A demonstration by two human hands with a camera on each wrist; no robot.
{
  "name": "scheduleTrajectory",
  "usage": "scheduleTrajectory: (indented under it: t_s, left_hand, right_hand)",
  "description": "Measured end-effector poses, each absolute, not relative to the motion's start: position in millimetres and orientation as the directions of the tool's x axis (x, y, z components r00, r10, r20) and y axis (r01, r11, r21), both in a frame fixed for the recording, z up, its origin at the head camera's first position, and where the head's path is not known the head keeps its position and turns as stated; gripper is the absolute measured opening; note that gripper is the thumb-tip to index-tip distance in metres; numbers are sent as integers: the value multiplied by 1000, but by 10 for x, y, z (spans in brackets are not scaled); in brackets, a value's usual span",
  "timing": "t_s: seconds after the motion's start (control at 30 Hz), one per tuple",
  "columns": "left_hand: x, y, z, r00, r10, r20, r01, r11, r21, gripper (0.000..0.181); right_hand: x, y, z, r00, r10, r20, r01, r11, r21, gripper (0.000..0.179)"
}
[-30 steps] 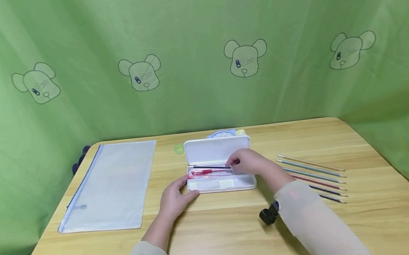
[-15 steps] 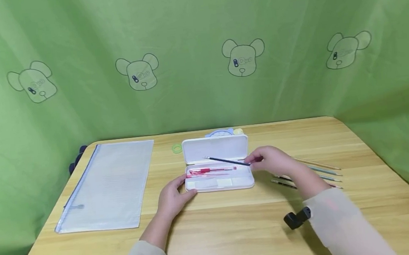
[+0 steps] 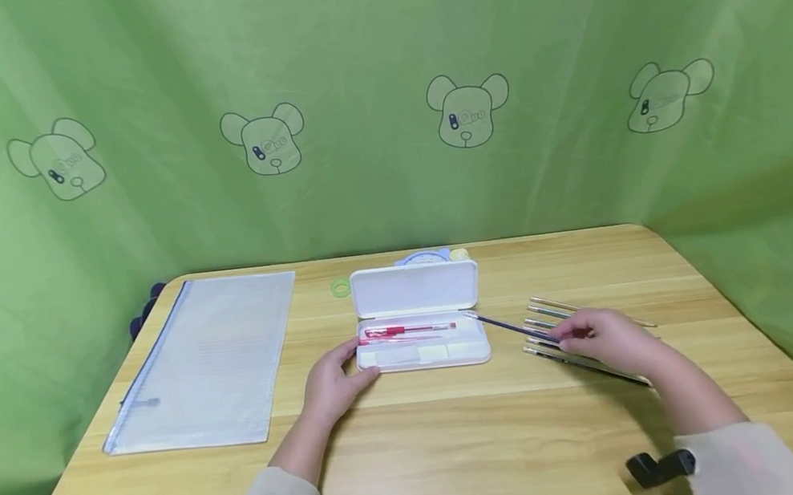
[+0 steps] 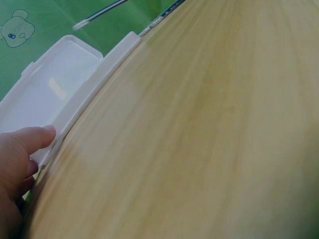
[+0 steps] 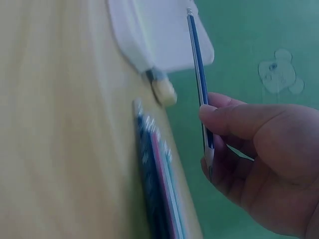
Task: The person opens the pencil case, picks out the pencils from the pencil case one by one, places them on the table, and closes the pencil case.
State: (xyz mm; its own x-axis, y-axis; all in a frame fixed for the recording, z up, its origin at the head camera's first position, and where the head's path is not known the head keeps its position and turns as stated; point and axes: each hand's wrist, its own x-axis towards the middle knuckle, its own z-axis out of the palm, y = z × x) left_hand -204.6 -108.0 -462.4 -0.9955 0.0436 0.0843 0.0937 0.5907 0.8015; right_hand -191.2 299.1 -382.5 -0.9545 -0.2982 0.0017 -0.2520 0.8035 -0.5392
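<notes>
An open white pencil case (image 3: 415,288) stands mid-table, its lid raised at the back. My left hand (image 3: 331,383) grips the case's left end, thumb at the front corner, as the left wrist view also shows. A red pen (image 3: 405,330) lies in the tray, with another thin red item below it. Right of the case, my right hand (image 3: 612,339) pinches a dark blue pencil (image 5: 197,55) between thumb and fingers. Its eraser end points towards the case, its sharpened tip into the hand. Several loose pencils (image 3: 546,355) lie beneath and around this hand, partly hidden by it.
A translucent zip pouch (image 3: 206,364) with a blue edge lies flat on the left. Behind the case are a green ring (image 3: 341,294), a light blue item (image 3: 423,258) and a small pale yellow item (image 3: 458,255). A green curtain (image 3: 377,201) hangs beyond the table.
My right hand has lifted the dark pencil out of the case and carried it right, over the loose pencils. My left hand keeps its grip on the case.
</notes>
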Motion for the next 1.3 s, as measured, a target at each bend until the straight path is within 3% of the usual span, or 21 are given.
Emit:
scheduleTrajectory:
  t_s: [0.53, 1.3]
  left_hand:
    - [-2064, -1082, -4638, -996, 41, 83, 92, 591, 802, 62]
    - [-2044, -1087, -4634, -996, 47, 80, 93, 589, 803, 62]
  right_hand:
    - [-1416, 3555, -4142, -984, -179, -12, -155, 880, -449, 17]
    - [-1341, 3609, -4218, -987, -153, -46, -123, 910, -395, 15]
